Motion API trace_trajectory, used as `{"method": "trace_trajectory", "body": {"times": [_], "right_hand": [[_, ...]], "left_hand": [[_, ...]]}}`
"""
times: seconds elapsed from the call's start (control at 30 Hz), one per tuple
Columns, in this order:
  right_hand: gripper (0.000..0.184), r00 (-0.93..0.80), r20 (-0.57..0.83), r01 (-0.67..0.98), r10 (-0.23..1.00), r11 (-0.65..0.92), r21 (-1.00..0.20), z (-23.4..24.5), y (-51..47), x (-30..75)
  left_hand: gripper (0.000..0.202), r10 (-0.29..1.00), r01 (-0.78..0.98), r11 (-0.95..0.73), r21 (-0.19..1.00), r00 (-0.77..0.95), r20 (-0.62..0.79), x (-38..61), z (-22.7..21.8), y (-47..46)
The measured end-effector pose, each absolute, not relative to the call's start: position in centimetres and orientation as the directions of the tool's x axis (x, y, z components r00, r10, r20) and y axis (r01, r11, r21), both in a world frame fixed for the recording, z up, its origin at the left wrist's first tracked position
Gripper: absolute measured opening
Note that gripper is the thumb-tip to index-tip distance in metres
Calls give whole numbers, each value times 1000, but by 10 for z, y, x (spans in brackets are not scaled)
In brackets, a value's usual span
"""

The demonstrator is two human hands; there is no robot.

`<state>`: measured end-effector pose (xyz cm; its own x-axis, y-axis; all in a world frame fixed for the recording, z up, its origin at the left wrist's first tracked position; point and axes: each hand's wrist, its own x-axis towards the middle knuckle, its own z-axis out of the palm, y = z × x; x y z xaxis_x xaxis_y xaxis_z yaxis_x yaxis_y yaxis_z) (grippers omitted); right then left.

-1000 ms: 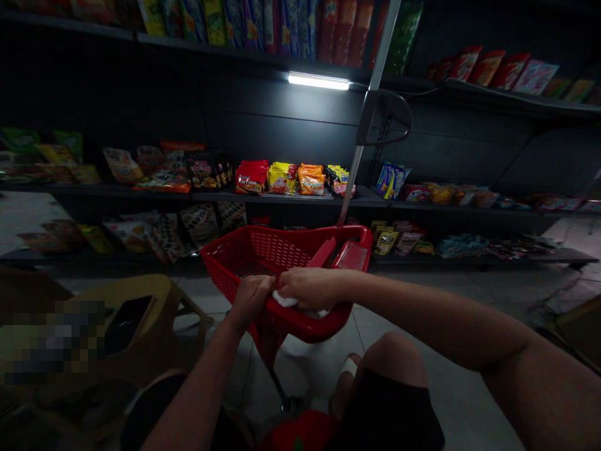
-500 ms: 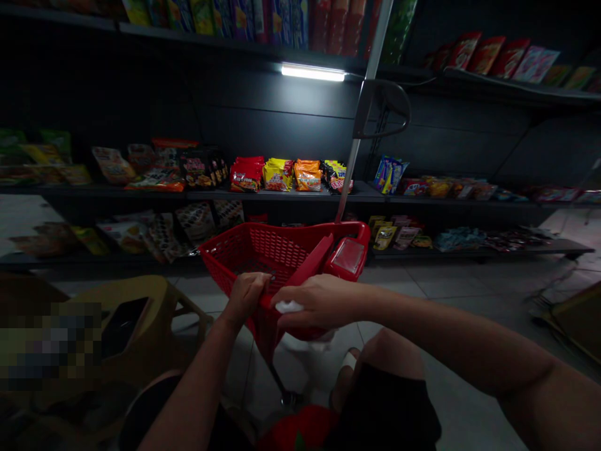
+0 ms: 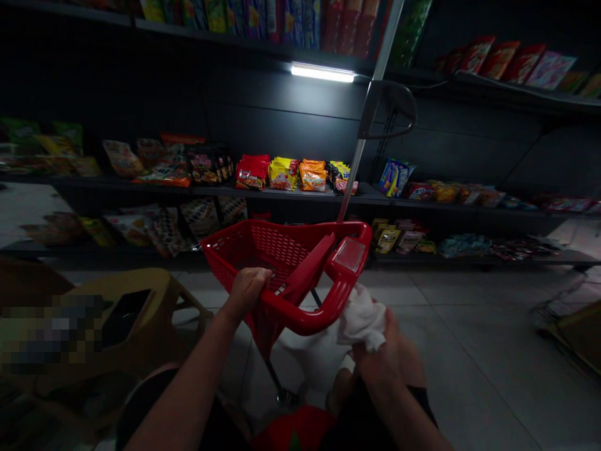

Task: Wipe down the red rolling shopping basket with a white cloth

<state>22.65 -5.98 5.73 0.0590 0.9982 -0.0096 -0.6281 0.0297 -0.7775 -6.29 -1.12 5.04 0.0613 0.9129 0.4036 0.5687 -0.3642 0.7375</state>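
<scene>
Left hand (image 3: 246, 293): grip closed on the rim of a red plastic shopping basket (image 3: 300, 321). Right hand (image 3: 378, 358): grip clamped around a white cloth (image 3: 361, 318), just beside the basket; open tile floor (image 3: 469, 338) lies to its right.

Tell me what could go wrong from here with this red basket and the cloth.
Only the left hand grips the red plastic basket, so it might tip and knock the tan plastic stool beside it. The white cloth, loosely bunched in the right hand, could slip to the floor.
</scene>
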Motion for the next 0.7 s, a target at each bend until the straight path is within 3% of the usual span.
{"method": "trace_trajectory", "body": {"times": [0.13,0.23,0.4,0.53,0.7], "right_hand": [[46,-270,-209,-776,940,-341,-531,73,-62,174],[50,-283,-178,-858,942,-332,-393,95,-55,145],[51,-326,-167,-860,931,-365,-356,95,-66,142],[43,-388,-266,-831,883,-459,-313,79,-86,173],[40,-351,-326,-825,878,-455,-336,81,-75,194]], "left_hand": [[41,911,574,-358,736,42,410,-55,48,-7],[41,906,576,-365,732,38,421,-51,48,-4],[41,901,560,-379,737,41,432,-56,47,1],[42,902,530,-383,756,37,431,-56,46,5],[40,904,507,-387,770,43,426,-45,43,11]]}}
